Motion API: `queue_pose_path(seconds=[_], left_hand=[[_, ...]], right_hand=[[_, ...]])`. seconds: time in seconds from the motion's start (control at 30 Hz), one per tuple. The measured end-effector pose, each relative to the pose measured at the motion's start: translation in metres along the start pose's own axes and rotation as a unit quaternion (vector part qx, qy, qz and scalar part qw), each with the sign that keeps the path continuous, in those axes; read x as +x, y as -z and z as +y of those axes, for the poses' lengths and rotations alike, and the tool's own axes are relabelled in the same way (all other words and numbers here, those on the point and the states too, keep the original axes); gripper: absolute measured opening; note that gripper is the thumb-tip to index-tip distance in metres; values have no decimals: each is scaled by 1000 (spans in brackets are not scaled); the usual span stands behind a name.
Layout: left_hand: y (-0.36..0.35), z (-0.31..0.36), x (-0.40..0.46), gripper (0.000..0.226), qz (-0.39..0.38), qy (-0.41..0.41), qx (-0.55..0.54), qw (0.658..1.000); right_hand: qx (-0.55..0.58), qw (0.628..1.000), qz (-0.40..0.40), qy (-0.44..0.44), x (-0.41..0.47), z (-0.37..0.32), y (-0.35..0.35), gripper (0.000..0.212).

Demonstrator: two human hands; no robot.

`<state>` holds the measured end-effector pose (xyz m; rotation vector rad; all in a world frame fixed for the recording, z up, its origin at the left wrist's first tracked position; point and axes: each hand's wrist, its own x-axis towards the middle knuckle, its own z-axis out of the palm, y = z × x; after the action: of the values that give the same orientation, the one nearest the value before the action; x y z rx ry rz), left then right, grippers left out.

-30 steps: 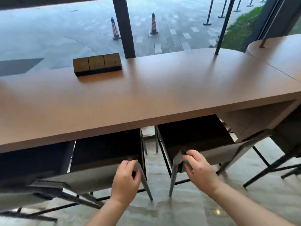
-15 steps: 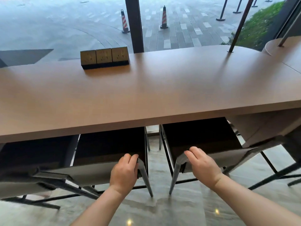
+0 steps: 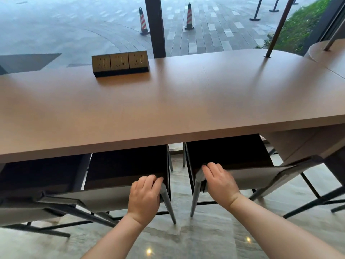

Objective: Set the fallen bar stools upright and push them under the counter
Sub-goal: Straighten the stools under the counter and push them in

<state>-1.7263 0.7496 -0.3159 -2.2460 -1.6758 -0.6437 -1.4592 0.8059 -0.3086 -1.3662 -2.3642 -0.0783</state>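
Both stools slid further under the counter (image 3: 168,113) edge: left hand (image 3: 144,197) gripping left stool (image 3: 119,171), right hand (image 3: 220,184) flat, fingers loose, on right stool (image 3: 233,156). Nearly done.

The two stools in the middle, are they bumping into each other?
Apart. The head view shows bare floor between the left stool and the right stool, all the way up to the counter.
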Motion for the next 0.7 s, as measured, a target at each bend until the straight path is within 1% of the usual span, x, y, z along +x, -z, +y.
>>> queue_pose_path(seconds=[0.07,0.13,0.23,0.33,0.4,0.53,0.7], left_hand=[[-1,1,-6,45,-34,-27,-11,999],[-1,2,-15,55,-102,-36,-15,994],[-3,9,-33,68,-192,-28,3,981],[-9,17,-43,61,-197,3,12,980],[-11,18,-40,63,-207,25,16,978],[-17,22,-34,66,-238,35,26,970],[-22,22,-33,68,-231,52,30,971]], right_hand=[[-29,1000,3,-6,-9,-2,-8,55],[-79,997,-2,-3,-27,0,-15,55],[-109,993,-42,1,-53,2,-21,64],[-111,992,-65,5,-60,2,-21,71],[-110,990,-83,2,-53,0,-18,73],[-119,985,-124,-14,-43,-1,-18,73],[-126,984,-125,-24,-40,-1,-23,76]])
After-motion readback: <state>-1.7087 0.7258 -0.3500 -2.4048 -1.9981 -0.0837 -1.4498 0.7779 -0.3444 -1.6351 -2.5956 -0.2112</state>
